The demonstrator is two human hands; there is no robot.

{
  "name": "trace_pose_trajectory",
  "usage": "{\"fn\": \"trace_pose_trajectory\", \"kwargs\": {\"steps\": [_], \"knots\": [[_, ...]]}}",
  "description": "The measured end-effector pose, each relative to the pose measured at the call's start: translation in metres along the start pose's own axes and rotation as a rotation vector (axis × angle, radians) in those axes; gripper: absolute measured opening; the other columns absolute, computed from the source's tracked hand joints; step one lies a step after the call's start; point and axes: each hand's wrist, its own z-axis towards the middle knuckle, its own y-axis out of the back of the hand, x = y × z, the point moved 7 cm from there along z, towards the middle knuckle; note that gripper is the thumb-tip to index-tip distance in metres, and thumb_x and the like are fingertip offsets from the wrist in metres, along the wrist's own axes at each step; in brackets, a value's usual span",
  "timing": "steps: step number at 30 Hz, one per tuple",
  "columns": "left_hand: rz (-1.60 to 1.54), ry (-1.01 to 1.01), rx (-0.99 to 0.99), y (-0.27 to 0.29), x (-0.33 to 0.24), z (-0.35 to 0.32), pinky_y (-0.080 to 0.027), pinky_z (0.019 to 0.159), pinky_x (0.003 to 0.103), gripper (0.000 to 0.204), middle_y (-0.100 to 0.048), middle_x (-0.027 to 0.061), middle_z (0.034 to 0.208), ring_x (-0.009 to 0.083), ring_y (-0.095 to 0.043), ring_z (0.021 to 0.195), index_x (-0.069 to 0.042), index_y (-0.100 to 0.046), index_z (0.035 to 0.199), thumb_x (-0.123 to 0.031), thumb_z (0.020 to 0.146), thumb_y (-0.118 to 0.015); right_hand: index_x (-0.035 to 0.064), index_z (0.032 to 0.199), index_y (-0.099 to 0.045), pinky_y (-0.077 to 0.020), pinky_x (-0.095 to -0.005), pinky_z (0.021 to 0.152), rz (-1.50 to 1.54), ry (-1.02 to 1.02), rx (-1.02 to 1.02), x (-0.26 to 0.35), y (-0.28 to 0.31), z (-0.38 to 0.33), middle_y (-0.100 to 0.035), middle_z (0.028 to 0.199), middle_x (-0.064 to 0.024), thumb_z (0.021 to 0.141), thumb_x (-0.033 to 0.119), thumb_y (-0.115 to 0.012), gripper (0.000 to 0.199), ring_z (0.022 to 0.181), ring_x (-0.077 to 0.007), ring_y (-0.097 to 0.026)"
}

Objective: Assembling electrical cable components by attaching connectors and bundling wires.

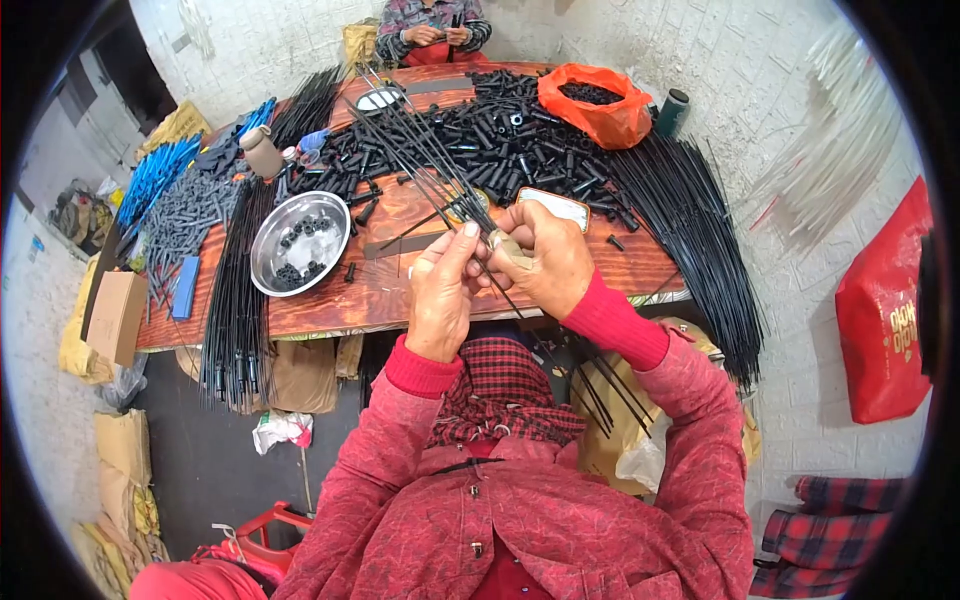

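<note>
Seen from above, a person in a red quilted jacket is sitting at a wooden table (420,290) at the centre of the frame. Both hands are meeting just above the table's near edge. The left hand (440,295) is pinching a bundle of thin black rods (420,140) between thumb and fingers, and the right hand (540,260) is closing around the same bundle from the right — the two hands are touching each other. The rods are fanning out from the grip toward the upper left of the frame, and their lower ends are running down past the table edge toward the person's lap.

Just left of the hands, a round metal bowl (300,242) is holding a few small black pieces. Above the hands, a wide heap of short black tubes (500,135) is covering the middle of the table, with an orange bag (600,105) of more black pieces at its upper right. A white rectangular tray (552,208) is lying just above the right hand. Long black rods are hanging off the table at the right side (700,220) and the left side (235,300). Blue rods (155,180) are lying at the upper left — beside grey tubes (185,215).

At the top edge, a second person's hands (435,36) are working at the far side of the table.
</note>
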Motion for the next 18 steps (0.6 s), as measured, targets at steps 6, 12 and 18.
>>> {"fn": "trace_pose_trajectory", "kwargs": {"steps": [6,12,18], "knots": [[0.025,0.049,-0.044,0.005,0.002,-0.001,-0.047,0.053,0.020,0.016,-0.058,-0.0021,0.073,0.0068,-0.049,0.055,-0.005,-0.066,0.093,-0.021,0.093,-0.067,-0.0049,0.101,-0.054,-0.0517,-0.0240,0.058,0.145,-0.119,0.121,-0.005,-0.006,-0.006,-0.068,0.077,-0.0090,0.091,0.007,-0.064,0.018,0.066,-0.0100,-0.064],[-0.058,0.107,-0.048,0.006,0.007,0.001,-0.048,0.054,0.021,0.015,-0.058,-0.0015,0.072,0.0073,-0.051,0.056,-0.003,-0.066,0.093,-0.017,0.091,-0.070,-0.0048,0.100,-0.056,-0.0509,-0.0243,0.058,-0.019,0.005,0.064,-0.003,0.005,-0.005,-0.067,0.080,-0.0066,0.090,0.008,-0.069,0.021,0.066,-0.0100,-0.064],[0.054,0.042,0.006,0.003,0.010,0.000,-0.050,0.055,0.022,0.017,-0.062,0.0009,0.074,0.0077,-0.054,0.058,-0.002,-0.065,0.095,-0.018,0.092,-0.069,-0.0037,0.095,-0.056,-0.0500,-0.0262,0.056,-0.149,-0.004,0.124,-0.002,0.006,-0.004,-0.064,0.073,-0.0068,0.085,0.005,-0.069,0.019,0.066,-0.0090,-0.063]]}}
